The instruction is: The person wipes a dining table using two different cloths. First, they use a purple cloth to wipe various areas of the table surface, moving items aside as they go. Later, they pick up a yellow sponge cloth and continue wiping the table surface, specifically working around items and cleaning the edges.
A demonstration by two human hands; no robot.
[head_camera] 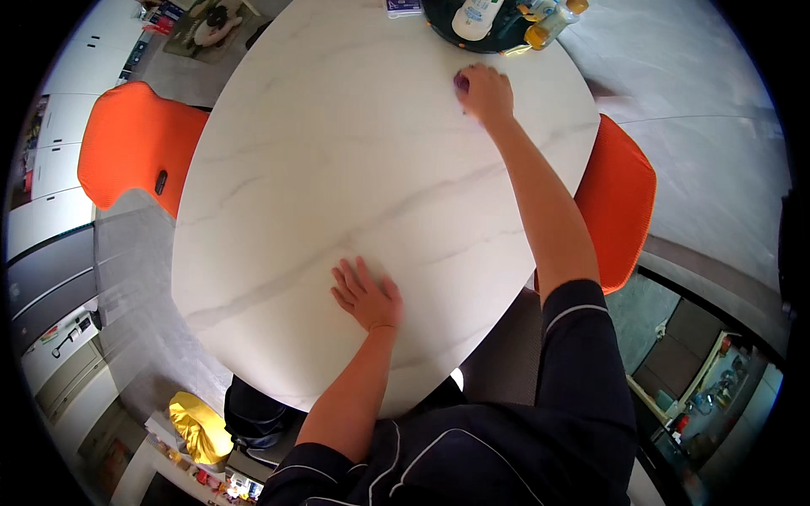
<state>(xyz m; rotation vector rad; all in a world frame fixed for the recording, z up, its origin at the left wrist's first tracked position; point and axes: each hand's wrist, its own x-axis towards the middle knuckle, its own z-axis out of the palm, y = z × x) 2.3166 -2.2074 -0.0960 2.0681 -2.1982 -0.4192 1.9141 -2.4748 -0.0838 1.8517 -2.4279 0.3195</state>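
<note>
My left hand [368, 296] rests palm down on the near part of the white marbled tabletop [329, 183], its fingers spread and holding nothing. Further off, toward the table's far right, my right hand [487, 92] is closed around a bunched purple cloth or similar soft thing [462, 83] pressed to the tabletop. Most of that purple thing is hidden under the hand, so its exact kind cannot be told. Just beyond this hand is a round dark tray [443, 35] bearing a white bottle [476, 19] and a bottle of amber liquid [549, 28].
Beside the tray, at the table's far edge, lies a small purple-and-white box [404, 6]. An orange chair [142, 142] stands at the left and another orange chair [617, 202] at the right. A black bag [256, 411] and a yellow cloth item [197, 427] are below the near left edge.
</note>
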